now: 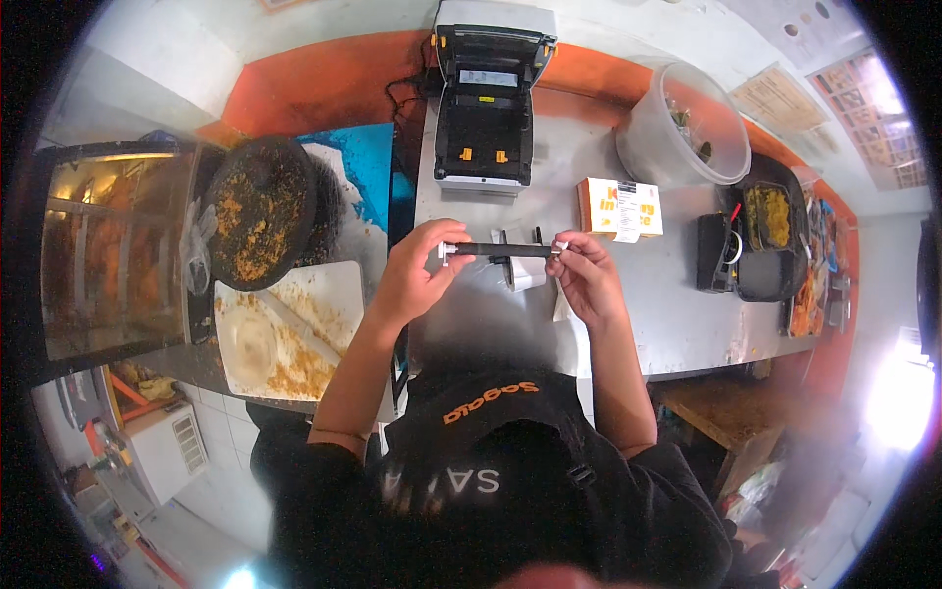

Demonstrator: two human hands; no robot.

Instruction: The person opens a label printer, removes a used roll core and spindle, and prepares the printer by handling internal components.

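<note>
A black roller (502, 249) with pale end pieces is held level across the middle, above the metal table. My left hand (417, 270) grips its left end between thumb and fingers. At the other end, my right hand (589, 277) pinches the small tip with thumb and fingertips. Just beyond the hands stands a label printer (488, 108), its lid raised and its dark inside showing. Beneath the roller lie a white piece (525, 275) and a small dark item, both partly hidden.
Right of the printer are an orange-and-white box (620, 208), a clear plastic tub (677, 128) and a black caddy (721, 257). At left, a crumb-covered black pan (260, 211) stands by a crumb-strewn white cutting board (285, 334) and a glass display case (118, 255).
</note>
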